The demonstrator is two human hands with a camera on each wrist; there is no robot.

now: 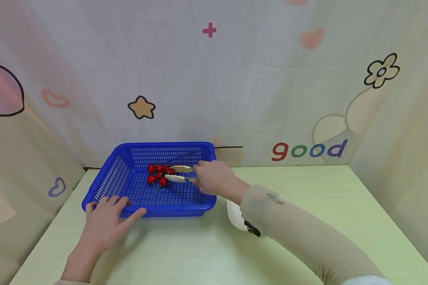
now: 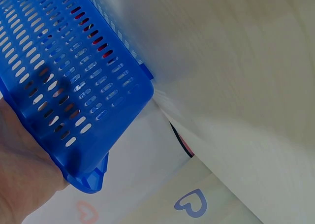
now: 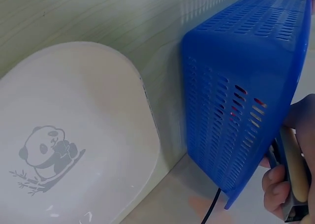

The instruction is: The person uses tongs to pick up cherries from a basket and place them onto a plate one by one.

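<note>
A blue plastic basket [image 1: 157, 208] sits on the table with several red cherries [image 1: 151, 179] inside, some with stems. My right hand [image 1: 214, 177] grips a pair of tongs [image 1: 176, 178] over the basket's right side; their pale tips reach in among the cherries, one tip on either side of a cherry. In the right wrist view the tongs' handle [image 3: 294, 170] lies between my fingers and palm. My left hand [image 1: 107, 223] holds the basket's front left corner, fingers over the rim and thumb along the front; in the left wrist view, dark finger shapes show through the holes.
A white tray [image 3: 98, 101] with a grey panda print lies right of the basket, partly under my right forearm in the head view. Behind the table hangs a printed curtain [image 1: 235, 99]. A black strap [image 1: 252, 228] shows at my right wrist.
</note>
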